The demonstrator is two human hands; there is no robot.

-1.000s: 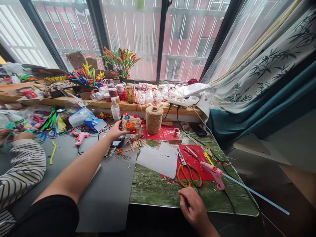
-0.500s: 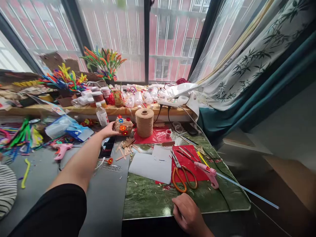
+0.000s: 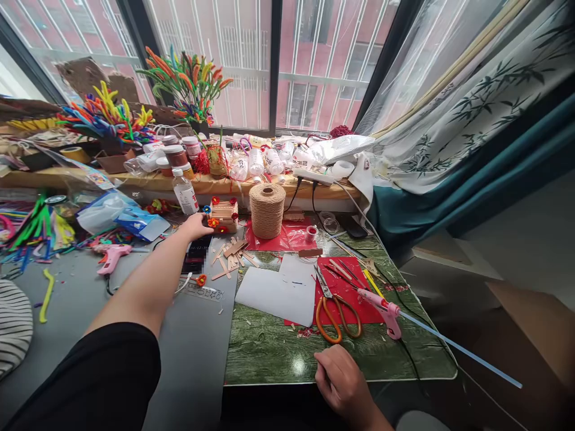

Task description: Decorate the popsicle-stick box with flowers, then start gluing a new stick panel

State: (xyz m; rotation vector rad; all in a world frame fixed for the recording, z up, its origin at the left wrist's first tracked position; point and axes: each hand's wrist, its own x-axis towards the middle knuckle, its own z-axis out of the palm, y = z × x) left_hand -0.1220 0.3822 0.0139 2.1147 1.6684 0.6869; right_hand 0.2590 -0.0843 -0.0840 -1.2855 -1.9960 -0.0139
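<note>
At the back of the table, my left hand [image 3: 196,227] reaches out and holds a small craft-stick box [image 3: 224,216] by its left side. The box stands level on the table, with red, orange and blue flowers around its edges. My left fingertips are partly hidden against it. Down by the front edge, my right hand [image 3: 344,380] is curled into a loose fist, and nothing shows in it. Orange-handled scissors [image 3: 332,311] lie just beyond that hand. To their right is a pink glue gun [image 3: 381,308] with a long glue stick poking out behind.
A twine spool [image 3: 267,212] stands right of the box. Loose craft sticks [image 3: 231,257], white paper [image 3: 278,296] and a red sheet [image 3: 359,287] lie nearer. A phone [image 3: 195,257], another pink glue gun [image 3: 114,257] and a bottle [image 3: 184,191] are leftward. Someone's striped sleeve [image 3: 13,326] shows far left.
The craft-stick box has turned and now sits level, its flowers at the edges; my left hand stays at its left side. The view has tilted down slightly. My right hand keeps its place.
</note>
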